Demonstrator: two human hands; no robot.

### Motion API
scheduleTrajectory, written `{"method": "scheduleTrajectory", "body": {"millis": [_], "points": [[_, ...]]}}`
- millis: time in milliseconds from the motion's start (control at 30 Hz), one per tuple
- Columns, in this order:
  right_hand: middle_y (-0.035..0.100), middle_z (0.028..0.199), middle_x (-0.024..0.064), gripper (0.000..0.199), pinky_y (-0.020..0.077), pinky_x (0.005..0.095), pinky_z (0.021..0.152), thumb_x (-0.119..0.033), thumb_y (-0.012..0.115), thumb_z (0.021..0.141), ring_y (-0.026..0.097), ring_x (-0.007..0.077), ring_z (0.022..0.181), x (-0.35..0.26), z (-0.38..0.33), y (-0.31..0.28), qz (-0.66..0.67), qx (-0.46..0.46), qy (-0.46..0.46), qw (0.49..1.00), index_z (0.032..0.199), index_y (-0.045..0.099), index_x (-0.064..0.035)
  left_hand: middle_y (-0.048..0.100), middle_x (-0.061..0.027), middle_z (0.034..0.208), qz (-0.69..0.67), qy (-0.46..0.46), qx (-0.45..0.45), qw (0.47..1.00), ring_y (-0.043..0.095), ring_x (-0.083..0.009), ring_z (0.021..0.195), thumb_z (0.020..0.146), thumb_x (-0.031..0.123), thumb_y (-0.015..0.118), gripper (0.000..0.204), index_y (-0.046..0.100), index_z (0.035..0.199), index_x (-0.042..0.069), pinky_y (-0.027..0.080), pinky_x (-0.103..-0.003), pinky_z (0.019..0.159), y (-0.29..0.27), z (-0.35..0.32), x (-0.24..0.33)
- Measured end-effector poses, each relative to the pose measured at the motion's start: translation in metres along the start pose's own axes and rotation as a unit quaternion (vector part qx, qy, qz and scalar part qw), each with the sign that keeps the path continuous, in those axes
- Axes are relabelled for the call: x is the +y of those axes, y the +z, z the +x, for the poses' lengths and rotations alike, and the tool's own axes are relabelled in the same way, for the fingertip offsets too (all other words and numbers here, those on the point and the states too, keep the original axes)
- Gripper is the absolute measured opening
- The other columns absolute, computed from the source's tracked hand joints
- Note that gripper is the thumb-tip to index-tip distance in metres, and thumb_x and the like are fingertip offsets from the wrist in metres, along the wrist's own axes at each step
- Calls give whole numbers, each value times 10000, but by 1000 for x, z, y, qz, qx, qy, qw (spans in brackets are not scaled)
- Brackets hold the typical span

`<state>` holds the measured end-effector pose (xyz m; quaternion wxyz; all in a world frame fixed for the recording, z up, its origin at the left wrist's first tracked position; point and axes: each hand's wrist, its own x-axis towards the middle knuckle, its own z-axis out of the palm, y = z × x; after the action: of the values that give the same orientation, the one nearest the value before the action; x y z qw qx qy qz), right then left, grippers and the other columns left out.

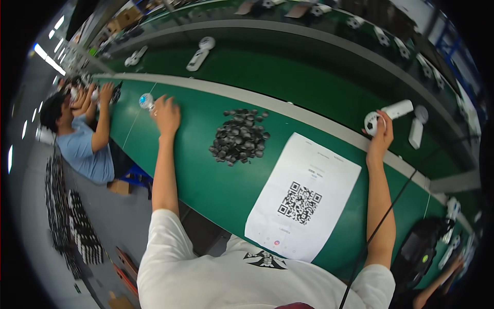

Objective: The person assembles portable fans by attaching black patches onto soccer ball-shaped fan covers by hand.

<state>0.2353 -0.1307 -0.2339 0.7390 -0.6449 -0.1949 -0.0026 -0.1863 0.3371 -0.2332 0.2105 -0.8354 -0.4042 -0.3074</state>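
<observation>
My left hand [167, 114] reaches far out to the left on the green table [206, 170], its fingers on a small white part with a blue round face [146, 100]. My right hand [382, 133] is stretched out to the right and closed around a white device with a round head [386, 116] at the edge of the conveyor belt [288, 72]. Between my arms lie a heap of small black round pieces [239, 136] and a white printed sheet [303, 195].
More white devices [199, 53] ride on the conveyor belt beyond the table. A person in a blue shirt [82, 144] works at my left. Another person's hand [453, 265] and a black bag [419, 250] are at the lower right. Stacked dark trays [72, 221] stand on the floor.
</observation>
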Motion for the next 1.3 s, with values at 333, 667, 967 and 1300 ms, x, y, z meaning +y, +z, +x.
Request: {"method": "scheduleTrajectory", "body": {"millis": [333, 667, 967, 1300], "points": [[616, 1071, 34, 281, 490, 240, 718, -273, 492, 1030, 571, 116, 924, 2, -1, 2, -72, -36, 33, 996, 1141, 640, -62, 427, -236, 1459, -109, -106, -54, 987, 436, -411, 1319, 881, 444, 642, 690, 409, 1477, 187, 334, -529, 1096, 95, 109, 78], [629, 1079, 71, 233, 427, 286, 938, -163, 485, 1014, 570, 163, 1020, 10, 2, -9, -114, -47, -27, 992, 1122, 638, -24, 583, -65, 1018, -56, -26, 108, 992, 544, -265, 986, 778, 289, 725, 527, 589, 1228, 51, 390, -426, 818, 31, 68, 82], [635, 1171, 94, 270, 511, 316, 877, -151, 619, 953, 608, 185, 1029, 32, 17, -24, -75, -119, -83, 987, 1199, 620, -41, 583, -44, 956, -89, -27, 102, 990, 546, -262, 975, 766, 188, 685, 114, 688, 861, 125, 372, -423, 861, -30, -10, 60], [613, 1007, 43, 267, 499, 252, 760, -185, 641, 922, 585, 115, 873, -59, -74, 49, -9, -301, -13, 954, 1160, 614, -67, 609, -12, 840, -510, -26, -288, 810, 519, -119, 763, 895, 132, 679, 140, 698, 975, 18, 440, -285, 703, -57, -20, 104]]}}
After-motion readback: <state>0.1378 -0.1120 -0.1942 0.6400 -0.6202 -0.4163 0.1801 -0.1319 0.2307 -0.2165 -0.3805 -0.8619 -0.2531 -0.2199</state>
